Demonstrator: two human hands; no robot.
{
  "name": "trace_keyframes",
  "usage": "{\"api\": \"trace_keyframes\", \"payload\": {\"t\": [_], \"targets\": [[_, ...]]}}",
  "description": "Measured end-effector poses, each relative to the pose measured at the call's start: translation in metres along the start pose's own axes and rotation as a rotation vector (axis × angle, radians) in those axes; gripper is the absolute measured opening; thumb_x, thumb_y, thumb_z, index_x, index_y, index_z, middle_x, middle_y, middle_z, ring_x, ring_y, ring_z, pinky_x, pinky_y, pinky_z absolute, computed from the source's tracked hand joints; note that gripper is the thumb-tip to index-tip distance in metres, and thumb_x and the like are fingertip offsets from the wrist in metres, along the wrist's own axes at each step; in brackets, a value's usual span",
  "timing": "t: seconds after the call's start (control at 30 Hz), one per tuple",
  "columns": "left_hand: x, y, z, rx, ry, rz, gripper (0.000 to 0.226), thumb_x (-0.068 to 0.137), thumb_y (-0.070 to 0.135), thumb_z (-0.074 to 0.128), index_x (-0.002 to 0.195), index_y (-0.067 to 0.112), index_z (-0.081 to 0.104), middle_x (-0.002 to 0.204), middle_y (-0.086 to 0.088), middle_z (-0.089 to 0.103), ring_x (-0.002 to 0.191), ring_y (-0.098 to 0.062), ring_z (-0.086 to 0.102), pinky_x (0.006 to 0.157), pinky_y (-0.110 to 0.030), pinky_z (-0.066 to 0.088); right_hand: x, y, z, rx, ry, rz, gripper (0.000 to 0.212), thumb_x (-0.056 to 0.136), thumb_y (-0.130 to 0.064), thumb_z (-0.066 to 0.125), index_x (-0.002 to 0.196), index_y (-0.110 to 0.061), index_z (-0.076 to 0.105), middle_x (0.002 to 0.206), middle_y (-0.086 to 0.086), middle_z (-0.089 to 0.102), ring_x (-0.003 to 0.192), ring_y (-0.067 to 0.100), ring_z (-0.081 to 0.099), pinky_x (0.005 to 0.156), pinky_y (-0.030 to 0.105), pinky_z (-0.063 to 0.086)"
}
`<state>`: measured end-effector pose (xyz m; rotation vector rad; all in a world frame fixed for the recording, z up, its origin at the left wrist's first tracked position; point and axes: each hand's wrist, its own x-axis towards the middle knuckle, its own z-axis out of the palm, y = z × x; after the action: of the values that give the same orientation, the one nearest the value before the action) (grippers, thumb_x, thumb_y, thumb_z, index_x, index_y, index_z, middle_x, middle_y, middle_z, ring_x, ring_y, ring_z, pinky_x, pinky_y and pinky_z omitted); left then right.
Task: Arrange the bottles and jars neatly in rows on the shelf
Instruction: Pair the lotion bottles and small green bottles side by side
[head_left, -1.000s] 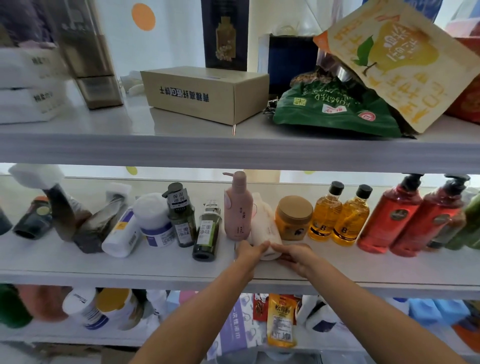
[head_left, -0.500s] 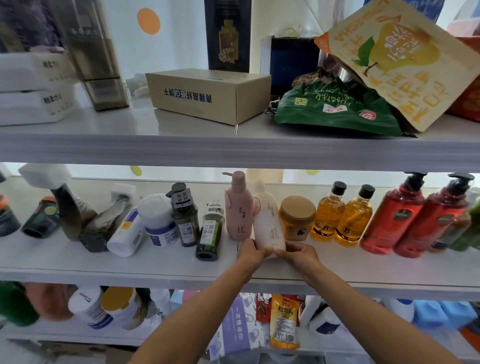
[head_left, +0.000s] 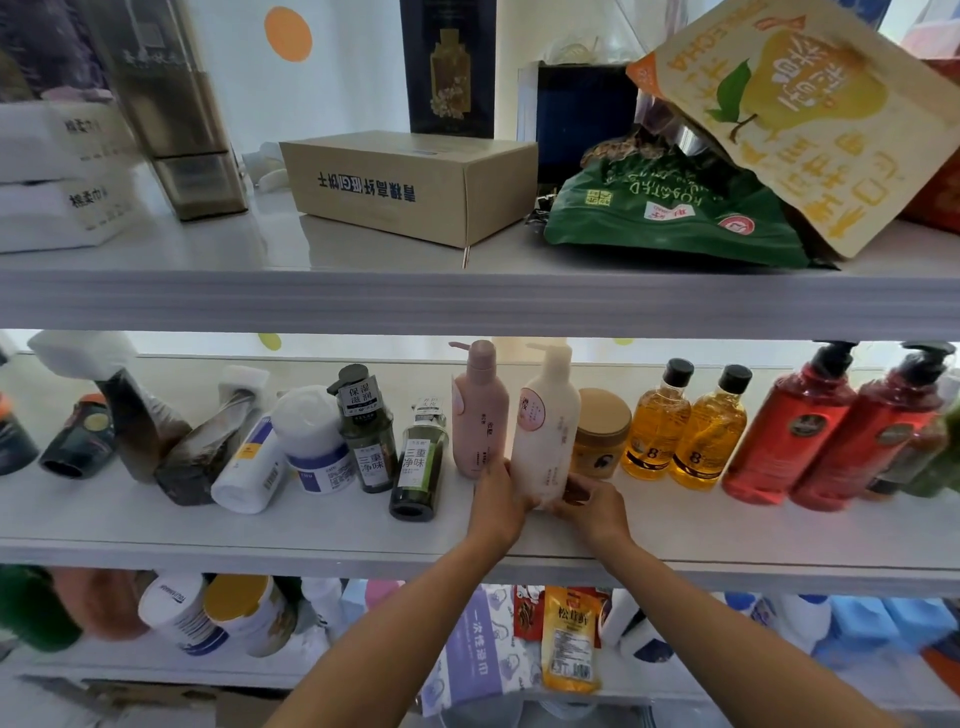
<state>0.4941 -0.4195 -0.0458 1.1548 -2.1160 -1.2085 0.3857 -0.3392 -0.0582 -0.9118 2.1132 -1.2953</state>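
Gripped tall white plastic pump bottle (head_left: 545, 431) low, left hand (head_left: 497, 499) and right hand (head_left: 592, 500) fingers wrapped around base. Risked nudging pink pump bottle (head_left: 479, 410) or amber lidded jar (head_left: 601, 434) over.

At frame centre, a cream pump bottle (head_left: 545, 431) stands upright on the middle shelf (head_left: 260, 525), just right of a pink pump bottle (head_left: 479, 415) and left of a tan-lidded jar (head_left: 602, 436). Two amber bottles (head_left: 685, 426) and red pump bottles (head_left: 831, 426) line up rightward; at left, bottles lean or lie.
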Motion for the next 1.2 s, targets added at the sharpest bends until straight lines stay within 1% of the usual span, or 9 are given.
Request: {"api": "trace_keyframes", "payload": {"t": [0.13,0.3,0.37,0.5,0.67,0.8,0.9,1.03,1.2], "targets": [[0.003,-0.007,0.007,0.034,0.060,0.008,0.036,0.080,0.011,0.071,0.106,0.007,0.046,0.107,-0.008,0.052,0.099,-0.021,0.054,0.073,-0.024,0.049,0.004,-0.001,0.003,-0.014,-0.008,-0.003,0.044,0.076,-0.009,0.075,0.118,-0.007,0.063,0.116,0.009,0.067,0.106,0.023,0.060,0.068,0.012,0.042],[0.002,-0.015,0.016,0.058,0.126,0.024,0.032,0.084,0.014,0.067,0.107,0.011,0.046,0.111,-0.009,0.053,0.102,-0.021,0.054,0.083,-0.033,0.052,0.007,0.002,0.009,-0.069,0.016,-0.019,0.042,0.078,-0.018,0.075,0.116,-0.008,0.063,0.114,0.009,0.068,0.104,0.024,0.062,0.080,0.025,0.050],[0.003,-0.017,0.018,0.080,0.138,0.034,0.030,0.085,0.014,0.065,0.108,0.011,0.046,0.111,-0.010,0.054,0.102,-0.023,0.056,0.083,-0.034,0.053,0.009,0.003,0.011,-0.098,0.028,-0.030,0.039,0.078,-0.020,0.074,0.114,-0.009,0.063,0.111,0.008,0.069,0.101,0.024,0.063,0.081,0.029,0.052],[0.003,-0.017,0.020,0.169,0.148,0.025,0.027,0.089,0.017,0.060,0.112,0.011,0.046,0.114,-0.010,0.056,0.102,-0.022,0.055,0.080,-0.029,0.047,0.014,0.005,0.012,-0.137,0.035,-0.033,0.031,0.077,-0.019,0.074,0.107,-0.011,0.066,0.103,0.007,0.070,0.095,0.023,0.064,0.079,0.031,0.053],[0.005,-0.016,0.017,0.392,0.131,0.048,0.029,0.094,0.028,0.053,0.116,0.012,0.045,0.117,-0.006,0.057,0.105,-0.023,0.057,0.078,-0.033,0.047,0.018,0.006,0.012,-0.175,0.038,-0.028,0.027,0.077,-0.024,0.074,0.100,-0.013,0.067,0.097,0.005,0.071,0.089,0.022,0.063,0.079,0.039,0.054],[0.008,-0.017,0.017,0.457,0.140,0.061,0.028,0.095,0.030,0.050,0.116,0.012,0.046,0.117,-0.006,0.058,0.104,-0.023,0.058,0.078,-0.033,0.049,0.020,0.005,0.016,-0.190,0.060,-0.019,0.021,0.079,-0.026,0.072,0.097,-0.015,0.068,0.095,0.004,0.071,0.087,0.022,0.063,0.079,0.042,0.055],[0.010,-0.017,0.018,0.480,0.146,0.070,0.027,0.096,0.031,0.049,0.114,0.012,0.047,0.116,-0.006,0.059,0.103,-0.022,0.059,0.078,-0.032,0.049,0.020,0.003,0.017,-0.212,0.078,-0.008,0.019,0.081,-0.026,0.070,0.095,-0.015,0.068,0.095,0.005,0.071,0.087,0.023,0.064,0.077,0.040,0.054],[0.010,-0.017,0.017,0.486,0.142,0.069,0.028,0.095,0.033,0.051,0.114,0.012,0.047,0.116,-0.006,0.059,0.103,-0.021,0.059,0.078,-0.031,0.049,0.020,-0.002,0.017,-0.345,0.111,0.036,0.025,0.082,-0.036,0.068,0.095,-0.014,0.065,0.093,0.004,0.069,0.084,0.023,0.063,0.065,0.028,0.044],[0.007,-0.017,0.018,0.465,0.161,0.075,0.032,0.096,0.035,0.049,0.117,0.011,0.046,0.117,-0.006,0.059,0.105,-0.021,0.058,0.078,-0.030,0.048,0.017,0.001,0.018,-0.381,0.153,0.077,0.032,0.085,-0.042,0.063,0.099,-0.013,0.064,0.099,0.004,0.070,0.088,0.023,0.064,0.072,0.030,0.049]]}}
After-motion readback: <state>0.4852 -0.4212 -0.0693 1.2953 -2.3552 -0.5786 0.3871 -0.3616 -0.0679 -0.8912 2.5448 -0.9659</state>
